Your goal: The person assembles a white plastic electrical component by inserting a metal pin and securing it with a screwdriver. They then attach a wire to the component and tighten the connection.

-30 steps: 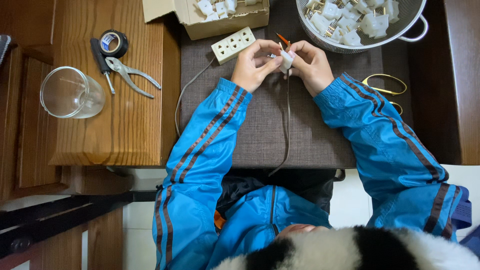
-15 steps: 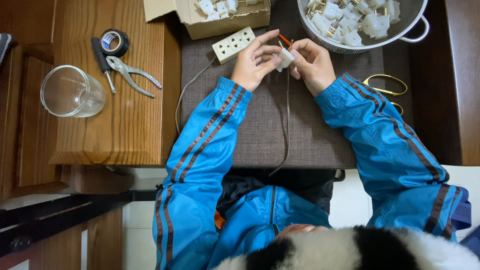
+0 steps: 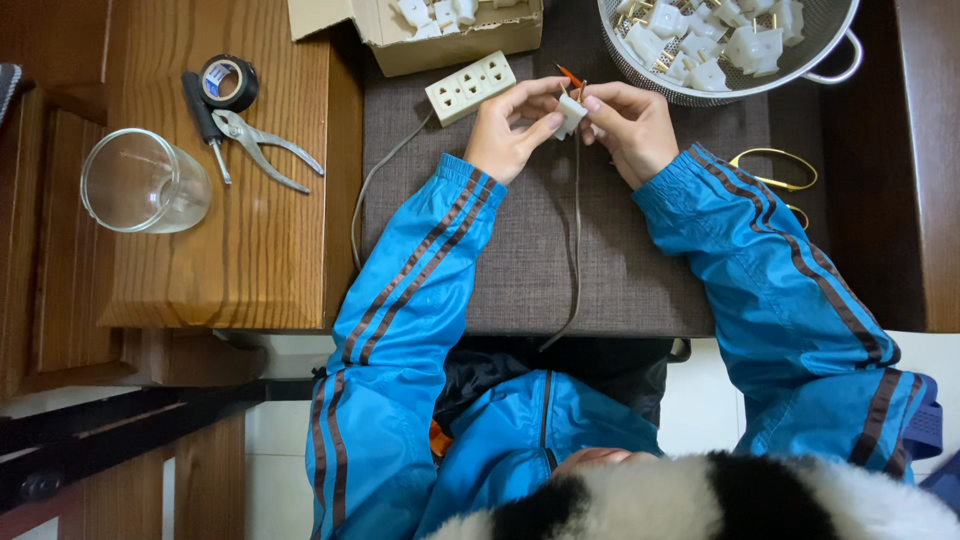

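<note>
Head view, left to right: glass jar (image 3: 143, 182), tape roll (image 3: 229, 82) and pliers (image 3: 262, 147) on wooden table; power strip (image 3: 471, 88) at mat's far edge. Left hand (image 3: 508, 135) and right hand (image 3: 630, 128) pinching small white plug (image 3: 570, 114) over grey mat (image 3: 520, 260) near far edge. Likely light, rigid; best gripped by flat sides. Cord (image 3: 576, 240) trailing toward near edge, long axis near-far.
</note>
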